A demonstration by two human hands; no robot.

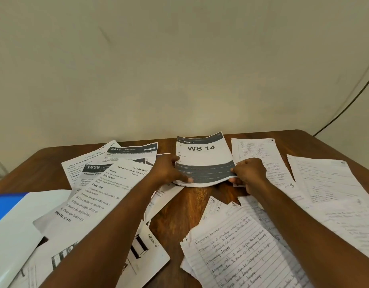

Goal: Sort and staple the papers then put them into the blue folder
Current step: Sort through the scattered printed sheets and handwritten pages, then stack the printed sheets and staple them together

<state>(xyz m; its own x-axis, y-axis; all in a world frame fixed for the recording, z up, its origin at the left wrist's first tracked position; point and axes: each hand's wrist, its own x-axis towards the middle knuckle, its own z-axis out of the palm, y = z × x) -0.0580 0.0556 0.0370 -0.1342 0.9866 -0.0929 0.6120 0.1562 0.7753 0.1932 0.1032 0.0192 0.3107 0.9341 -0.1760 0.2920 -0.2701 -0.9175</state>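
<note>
Wooden table [171,221]: both hands [169,171] gripping "WS 14" sheet [202,159].

Bare forearms [108,221] (no sleeves)

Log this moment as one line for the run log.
stage: sorting | left hand and right hand: grip WS 14 sheet | blue folder: left edge

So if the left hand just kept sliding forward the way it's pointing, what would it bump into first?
The left hand already grips the WS 14 sheet at its left edge. Pushed further, it would probably just carry that sheet across bare table towards the wall, though depth is hard to judge.
</note>
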